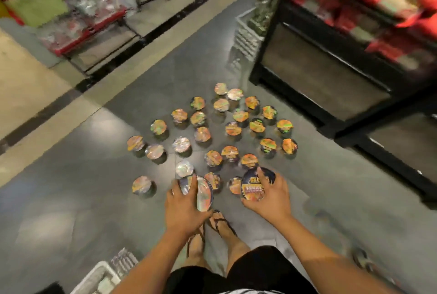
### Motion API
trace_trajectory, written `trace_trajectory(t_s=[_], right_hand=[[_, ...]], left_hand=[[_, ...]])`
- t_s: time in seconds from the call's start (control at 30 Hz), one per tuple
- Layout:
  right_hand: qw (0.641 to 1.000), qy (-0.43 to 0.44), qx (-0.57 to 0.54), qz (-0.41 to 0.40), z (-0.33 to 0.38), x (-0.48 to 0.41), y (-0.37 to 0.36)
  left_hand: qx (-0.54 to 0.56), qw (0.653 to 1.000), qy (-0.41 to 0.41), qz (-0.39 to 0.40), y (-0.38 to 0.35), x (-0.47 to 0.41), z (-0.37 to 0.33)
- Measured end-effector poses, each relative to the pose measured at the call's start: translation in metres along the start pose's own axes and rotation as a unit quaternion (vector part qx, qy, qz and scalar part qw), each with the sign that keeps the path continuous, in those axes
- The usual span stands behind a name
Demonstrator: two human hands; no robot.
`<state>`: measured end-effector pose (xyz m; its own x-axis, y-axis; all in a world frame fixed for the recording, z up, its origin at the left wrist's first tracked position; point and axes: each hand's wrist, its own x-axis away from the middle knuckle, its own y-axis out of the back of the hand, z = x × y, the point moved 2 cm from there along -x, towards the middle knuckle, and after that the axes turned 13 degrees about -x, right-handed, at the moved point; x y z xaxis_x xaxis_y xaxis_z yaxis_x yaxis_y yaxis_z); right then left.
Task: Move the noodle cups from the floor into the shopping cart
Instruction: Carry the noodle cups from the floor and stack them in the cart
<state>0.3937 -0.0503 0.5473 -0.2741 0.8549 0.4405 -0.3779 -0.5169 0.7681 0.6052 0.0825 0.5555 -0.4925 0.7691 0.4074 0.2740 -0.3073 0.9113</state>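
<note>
Open grey floor (71, 187) is lying to the left of the noodle cups (212, 133), while a dark shelf unit (331, 69) is closing the right side, near the outer cups. The cups are standing upright in a loose cluster on the tiles, just ahead of two feet in sandals (220, 222). The left hand (183, 201) is gripping one tilted cup (203, 193). The right hand (272, 195) is gripping another cup (256, 184). A pale basket corner (99, 274) is showing at the bottom left. Blurred red racks (82, 17) are standing far behind.
</note>
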Motion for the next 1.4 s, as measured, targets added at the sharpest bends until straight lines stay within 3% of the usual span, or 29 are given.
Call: trace_trajectory(t_s=[0.2, 0.5, 0.77, 0.97, 1.03, 1.17, 1.4], right_hand=[[0.964, -0.191, -0.137, -0.126, -0.070, 0.073, 0.012], [0.843, -0.398, -0.255, -0.256, -0.198, 0.165, 0.041], [0.757, -0.463, -0.330, -0.321, -0.340, 0.239, 0.098], [0.721, -0.434, -0.368, -0.394, -0.420, 0.297, 0.158], [0.688, -0.438, -0.366, -0.448, -0.440, 0.314, 0.174], [0.586, -0.464, -0.383, -0.542, -0.477, 0.349, 0.196], [0.442, -0.570, -0.378, -0.581, -0.544, 0.397, 0.191]], left_hand=[[-0.096, 0.981, -0.166, 0.023, 0.014, -0.023, -0.075], [-0.222, 0.889, -0.399, 0.023, -0.006, 0.008, -0.257], [-0.267, 0.807, -0.527, 0.012, -0.040, 0.089, -0.449], [-0.246, 0.753, -0.610, 0.001, -0.053, 0.177, -0.573], [-0.236, 0.725, -0.647, -0.007, -0.054, 0.206, -0.608], [-0.220, 0.657, -0.721, -0.017, -0.060, 0.263, -0.679], [-0.236, 0.516, -0.823, 0.016, -0.104, 0.349, -0.789]])
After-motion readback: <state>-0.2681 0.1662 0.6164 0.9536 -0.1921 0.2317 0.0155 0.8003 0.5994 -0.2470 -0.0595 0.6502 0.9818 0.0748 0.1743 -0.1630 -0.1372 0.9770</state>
